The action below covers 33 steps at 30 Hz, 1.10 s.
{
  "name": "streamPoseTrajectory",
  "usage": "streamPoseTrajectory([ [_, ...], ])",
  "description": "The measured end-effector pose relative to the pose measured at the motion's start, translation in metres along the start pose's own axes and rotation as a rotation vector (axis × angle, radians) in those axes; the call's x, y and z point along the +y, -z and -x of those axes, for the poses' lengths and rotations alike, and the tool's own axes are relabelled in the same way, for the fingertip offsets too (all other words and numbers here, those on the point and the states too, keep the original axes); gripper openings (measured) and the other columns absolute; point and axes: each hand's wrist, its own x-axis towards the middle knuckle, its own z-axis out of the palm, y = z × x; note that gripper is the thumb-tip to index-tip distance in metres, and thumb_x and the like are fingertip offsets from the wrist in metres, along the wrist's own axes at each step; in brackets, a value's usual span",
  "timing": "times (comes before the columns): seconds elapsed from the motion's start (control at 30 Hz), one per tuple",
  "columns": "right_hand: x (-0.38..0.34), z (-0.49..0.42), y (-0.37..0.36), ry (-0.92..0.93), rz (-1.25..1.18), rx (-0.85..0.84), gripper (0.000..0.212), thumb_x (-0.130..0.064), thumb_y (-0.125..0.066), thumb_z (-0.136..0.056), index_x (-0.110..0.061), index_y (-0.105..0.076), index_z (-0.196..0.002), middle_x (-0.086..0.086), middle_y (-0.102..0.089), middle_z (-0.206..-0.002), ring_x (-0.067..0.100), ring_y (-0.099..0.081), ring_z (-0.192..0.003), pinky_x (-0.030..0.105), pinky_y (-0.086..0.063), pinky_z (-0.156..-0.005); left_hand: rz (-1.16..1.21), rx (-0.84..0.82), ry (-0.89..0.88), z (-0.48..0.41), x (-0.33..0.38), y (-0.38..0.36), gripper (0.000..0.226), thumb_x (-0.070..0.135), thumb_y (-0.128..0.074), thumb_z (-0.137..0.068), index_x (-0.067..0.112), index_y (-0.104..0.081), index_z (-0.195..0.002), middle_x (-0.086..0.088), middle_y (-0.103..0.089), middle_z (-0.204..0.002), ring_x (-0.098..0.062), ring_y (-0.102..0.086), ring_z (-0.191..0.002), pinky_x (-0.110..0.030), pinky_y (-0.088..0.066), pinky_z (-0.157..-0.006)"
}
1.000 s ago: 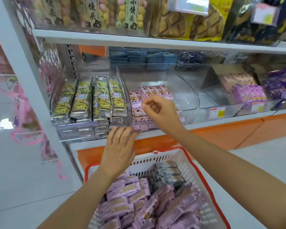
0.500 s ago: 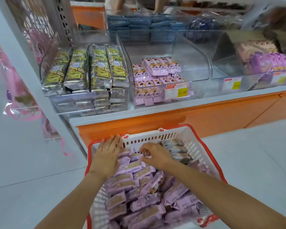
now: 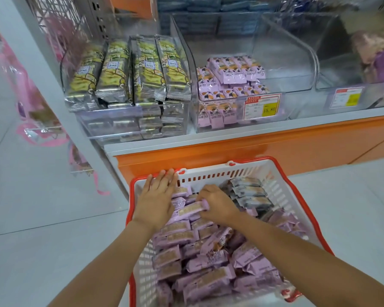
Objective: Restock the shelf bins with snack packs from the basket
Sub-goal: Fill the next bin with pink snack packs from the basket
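The right hand (image 3: 217, 206) grips a purple snack pack (image 3: 190, 209) lying crosswise between both hands; the left hand (image 3: 156, 197) rests flat beside it, in the basket (image 3: 220, 173); the half-filled bin (image 3: 282, 67) lies ahead of the right hand

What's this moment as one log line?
step: pick | left hand: flat in basket | right hand: grips pack | bin: part full

A red-bordered price tag (image 3: 262, 106) with a yellow patch reading 15.80 stands above the orange base panel (image 3: 253, 149), and a second tag (image 3: 347, 97) sits further right. Pink bags (image 3: 24, 85) hang left of the white post (image 3: 42, 69), above the pale tiled floor (image 3: 42, 251). Blue packs (image 3: 208, 5) are stacked at the back.
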Motion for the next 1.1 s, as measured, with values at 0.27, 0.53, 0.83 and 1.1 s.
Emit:
streamPoseTrajectory([
  [0.27,-0.014,0.025,0.088,0.018,-0.446,0.218,0.03,-0.02,-0.074,-0.084,-0.023,-0.06,-0.11,-0.006,-0.057,-0.09,-0.003,-0.051,-0.072,0.013,-0.041,-0.066,0.514,0.099,-0.142,-0.019,0.04,0.042,0.047,0.038,-0.042,-0.1,0.015,-0.051,-0.141,-0.004,-0.058,-0.126,-0.023,-0.053,-0.114,-0.036,-0.041,-0.096],
  [0.53,-0.027,0.064,0.164,0.08,-0.693,0.4,0.051,-0.018,-0.076,-0.084,-0.022,-0.043,-0.123,0.004,-0.06,-0.109,0.018,-0.061,-0.091,0.03,-0.052,-0.079,1.147,0.268,0.023,-0.036,0.084,0.117,0.007,0.027,-0.051,-0.102,0.021,-0.053,-0.098,0.004,-0.058,-0.081,-0.002,-0.051,-0.067,-0.022,-0.041,-0.061],
  [0.83,-0.046,0.085,0.232,0.187,-0.563,0.521,0.025,-0.008,-0.074,-0.084,-0.013,-0.058,-0.103,-0.007,-0.062,-0.091,0.005,-0.057,-0.076,0.022,-0.05,-0.069,0.942,0.678,0.017,-0.048,0.093,0.178,0.03,0.033,-0.043,-0.104,0.013,-0.054,-0.124,0.0,-0.061,-0.112,-0.012,-0.054,-0.105,-0.032,-0.04,-0.093],
  [1.1,-0.047,0.009,0.296,-0.046,-0.36,0.722,0.017,-0.022,-0.076,-0.082,-0.02,-0.065,-0.095,0.0,-0.059,-0.078,0.013,-0.055,-0.067,0.031,-0.051,-0.067,-0.043,0.681,0.011,-0.067,0.037,0.175,0.055,0.029,-0.049,-0.094,0.011,-0.045,-0.146,-0.01,-0.027,-0.161,-0.031,-0.02,-0.15,-0.054,-0.001,-0.122],
])
